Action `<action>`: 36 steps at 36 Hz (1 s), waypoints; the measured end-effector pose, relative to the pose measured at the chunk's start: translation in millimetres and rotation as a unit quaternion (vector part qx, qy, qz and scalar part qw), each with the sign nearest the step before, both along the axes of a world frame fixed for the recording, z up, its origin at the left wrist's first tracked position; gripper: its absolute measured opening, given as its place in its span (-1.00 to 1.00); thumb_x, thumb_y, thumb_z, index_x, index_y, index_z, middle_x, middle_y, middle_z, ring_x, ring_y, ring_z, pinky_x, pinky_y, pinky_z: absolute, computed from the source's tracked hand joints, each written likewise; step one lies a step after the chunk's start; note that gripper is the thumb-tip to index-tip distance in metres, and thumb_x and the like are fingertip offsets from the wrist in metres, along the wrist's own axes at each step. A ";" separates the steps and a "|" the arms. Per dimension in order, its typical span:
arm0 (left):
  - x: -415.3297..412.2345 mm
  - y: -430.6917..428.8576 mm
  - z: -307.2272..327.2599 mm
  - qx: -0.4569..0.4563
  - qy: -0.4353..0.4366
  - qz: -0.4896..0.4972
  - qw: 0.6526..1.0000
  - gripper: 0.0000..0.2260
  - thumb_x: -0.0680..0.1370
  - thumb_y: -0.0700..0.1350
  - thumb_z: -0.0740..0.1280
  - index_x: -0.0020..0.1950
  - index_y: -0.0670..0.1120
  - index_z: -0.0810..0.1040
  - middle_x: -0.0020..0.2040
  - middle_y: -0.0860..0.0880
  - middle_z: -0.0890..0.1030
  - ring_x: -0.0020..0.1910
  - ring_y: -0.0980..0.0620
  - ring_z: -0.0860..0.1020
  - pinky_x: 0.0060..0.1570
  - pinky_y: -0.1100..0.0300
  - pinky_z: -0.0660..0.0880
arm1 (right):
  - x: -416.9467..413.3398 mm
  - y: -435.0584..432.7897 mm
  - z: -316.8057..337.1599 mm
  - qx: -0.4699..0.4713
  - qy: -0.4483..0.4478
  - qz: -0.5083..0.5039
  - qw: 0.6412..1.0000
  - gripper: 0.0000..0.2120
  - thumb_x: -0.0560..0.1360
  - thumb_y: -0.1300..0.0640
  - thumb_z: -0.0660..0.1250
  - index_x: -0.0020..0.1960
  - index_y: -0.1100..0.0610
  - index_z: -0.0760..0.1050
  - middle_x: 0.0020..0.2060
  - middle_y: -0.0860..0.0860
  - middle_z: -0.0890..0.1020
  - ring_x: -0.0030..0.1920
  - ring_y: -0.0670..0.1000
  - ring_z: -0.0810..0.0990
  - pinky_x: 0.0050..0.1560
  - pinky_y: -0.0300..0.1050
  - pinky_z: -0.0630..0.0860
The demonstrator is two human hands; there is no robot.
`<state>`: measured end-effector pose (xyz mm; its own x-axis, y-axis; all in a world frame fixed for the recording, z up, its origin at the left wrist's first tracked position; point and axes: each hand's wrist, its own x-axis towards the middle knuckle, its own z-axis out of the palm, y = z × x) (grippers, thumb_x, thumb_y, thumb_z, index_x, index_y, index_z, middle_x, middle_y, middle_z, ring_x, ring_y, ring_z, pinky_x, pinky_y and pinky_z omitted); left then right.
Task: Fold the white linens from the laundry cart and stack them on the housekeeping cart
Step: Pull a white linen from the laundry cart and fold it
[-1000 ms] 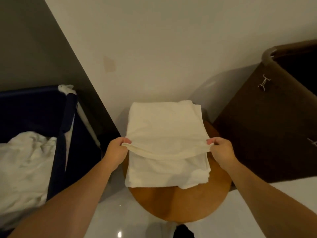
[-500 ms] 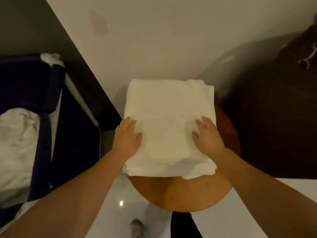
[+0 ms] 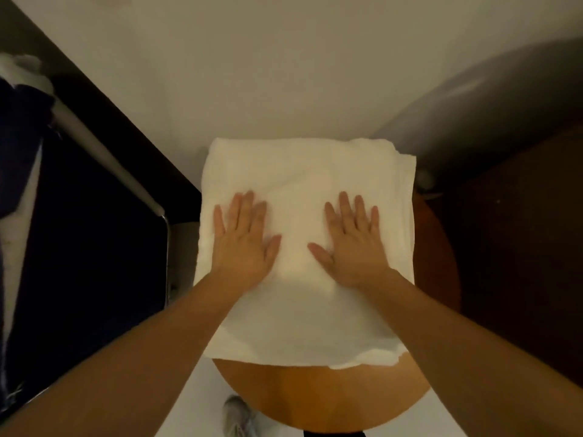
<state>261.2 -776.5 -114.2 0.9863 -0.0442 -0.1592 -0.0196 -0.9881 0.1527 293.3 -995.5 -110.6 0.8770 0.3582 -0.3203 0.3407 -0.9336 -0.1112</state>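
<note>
Under both palms, folded linen stack (image 3: 303,165) is sitting on round wooden table (image 3: 315,398); left hand (image 3: 244,247) and right hand (image 3: 350,247) are pressing flat, fingers straight, pointing at wall (image 3: 284,74). Side edges lying just outboard, equally near each hand.

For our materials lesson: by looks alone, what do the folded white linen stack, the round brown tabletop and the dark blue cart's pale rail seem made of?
Folded white linen stack: soft matte cloth, perhaps cotton; layered edges show. Round brown tabletop: probably wood or veneer, smooth, faintly glossy; grain too blurred. Dark blue cart's pale rail: likely metal tube, bent at its corner.
</note>
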 end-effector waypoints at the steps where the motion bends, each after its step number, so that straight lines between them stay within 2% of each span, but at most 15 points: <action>1: 16.3 -2.6 3.9 -0.004 -0.036 -0.009 0.999 -0.38 0.58 0.20 -0.07 0.54 -0.12 0.18 0.57 -0.18 0.09 0.55 -0.18 0.01 0.46 -0.21 -0.17 | 11.7 5.7 2.2 0.016 -0.016 0.010 1.000 -0.23 0.50 -0.36 -0.23 0.57 0.06 -0.17 0.55 0.13 -0.17 0.53 0.22 -0.26 0.47 0.24 -0.31; 3: 50.7 -10.5 11.3 0.007 -0.045 -0.011 0.999 -0.41 0.60 0.18 -0.08 0.57 -0.07 0.08 0.58 -0.15 0.00 0.56 -0.16 -0.07 0.45 -0.20 -0.26 | 36.5 17.2 6.6 0.035 -0.037 0.034 0.998 -0.24 0.49 -0.33 -0.23 0.57 0.05 -0.12 0.56 0.13 -0.13 0.54 0.21 -0.21 0.47 0.24 -0.30; 5: 78.4 -14.8 13.0 0.039 -0.023 -0.001 0.999 -0.41 0.61 0.20 -0.10 0.59 -0.01 -0.07 0.59 -0.12 -0.13 0.55 -0.15 -0.19 0.42 -0.20 -0.35 | 59.9 23.3 5.2 0.020 -0.045 0.056 0.997 -0.25 0.49 -0.33 -0.25 0.57 0.03 -0.17 0.56 0.12 -0.17 0.53 0.20 -0.24 0.46 0.23 -0.33; 7: 94.4 -10.2 7.3 0.068 0.005 0.015 0.998 -0.40 0.60 0.24 -0.12 0.58 0.05 -0.13 0.59 -0.10 -0.17 0.54 -0.18 -0.24 0.43 -0.26 -0.32 | 79.7 18.1 -1.2 -0.003 -0.046 0.050 0.998 -0.23 0.48 -0.37 -0.24 0.57 0.01 -0.20 0.56 0.09 -0.17 0.53 0.22 -0.25 0.45 0.24 -0.34; 10: 95.3 1.8 -11.4 0.069 0.043 0.062 0.995 -0.38 0.57 0.30 -0.14 0.58 0.11 -0.14 0.59 -0.09 -0.16 0.54 -0.19 -0.25 0.43 -0.30 -0.25 | 100.4 -5.3 -15.3 -0.024 -0.004 -0.021 0.999 -0.20 0.48 -0.44 -0.19 0.56 -0.03 -0.23 0.56 0.04 -0.19 0.52 0.23 -0.27 0.46 0.26 -0.31; 12: 90.6 4.7 -21.0 0.045 0.035 0.078 0.995 -0.37 0.56 0.31 -0.11 0.58 0.10 -0.11 0.59 -0.10 -0.16 0.54 -0.18 -0.25 0.44 -0.29 -0.24 | 105.9 -20.5 -23.3 -0.019 0.012 -0.064 0.998 -0.18 0.46 -0.47 -0.16 0.56 -0.06 -0.22 0.56 0.00 -0.19 0.52 0.23 -0.26 0.47 0.28 -0.25; 16: 92.0 5.0 -28.5 0.010 0.033 0.098 0.995 -0.35 0.55 0.32 -0.06 0.58 0.11 -0.09 0.59 -0.12 -0.17 0.54 -0.16 -0.26 0.45 -0.26 -0.26 | 109.6 -44.9 -31.9 0.048 0.058 -0.183 0.980 -0.10 0.38 -0.53 -0.03 0.55 -0.10 -0.17 0.56 0.00 -0.12 0.53 0.24 -0.08 0.49 0.25 -0.03; 19: 92.6 5.0 -27.6 0.004 0.032 0.098 0.995 -0.35 0.55 0.31 -0.03 0.58 0.11 -0.08 0.58 -0.13 -0.17 0.54 -0.16 -0.25 0.45 -0.25 -0.26 | 112.0 -55.4 -31.1 0.055 0.085 -0.199 0.975 -0.06 0.36 -0.55 -0.01 0.55 -0.09 -0.22 0.56 0.04 -0.08 0.53 0.21 -0.02 0.48 0.23 0.04; 24: 68.9 3.3 -18.3 0.009 0.043 0.103 0.994 -0.33 0.56 0.32 -0.07 0.58 0.07 -0.18 0.58 -0.09 -0.23 0.54 -0.12 -0.28 0.45 -0.25 -0.27 | 101.1 -42.9 -16.3 -0.038 0.037 -0.169 0.984 -0.09 0.44 -0.50 -0.15 0.55 0.06 -0.30 0.53 0.15 -0.26 0.53 0.24 -0.24 0.48 0.28 -0.19; 28: 26.9 4.6 -13.1 -0.043 0.081 0.147 0.985 -0.31 0.56 0.34 -0.04 0.56 0.10 -0.26 0.56 -0.02 -0.32 0.52 -0.08 -0.36 0.44 -0.23 -0.30 | 48.0 -24.5 -6.4 -0.019 0.022 -0.129 0.991 -0.17 0.50 -0.40 -0.20 0.55 0.11 -0.31 0.52 0.18 -0.29 0.51 0.26 -0.29 0.48 0.28 -0.19; 33: -15.2 15.0 -15.2 -0.086 0.126 0.175 0.973 -0.27 0.54 0.35 0.04 0.55 0.13 -0.27 0.55 0.02 -0.36 0.52 -0.08 -0.35 0.48 -0.22 -0.13 | -18.8 -27.6 -5.6 -0.023 0.065 -0.121 0.990 -0.14 0.42 -0.46 -0.34 0.53 0.05 -0.37 0.52 0.10 -0.33 0.51 0.22 -0.34 0.48 0.28 -0.18; 36: -17.6 18.8 -18.9 -0.124 0.114 0.179 0.969 -0.23 0.52 0.37 0.09 0.55 0.14 -0.25 0.55 0.09 -0.35 0.53 -0.06 -0.31 0.48 -0.20 -0.09 | -21.1 -33.7 -12.8 0.004 0.073 -0.138 0.988 -0.13 0.40 -0.49 -0.29 0.52 0.00 -0.40 0.51 0.03 -0.38 0.50 0.18 -0.38 0.49 0.27 -0.16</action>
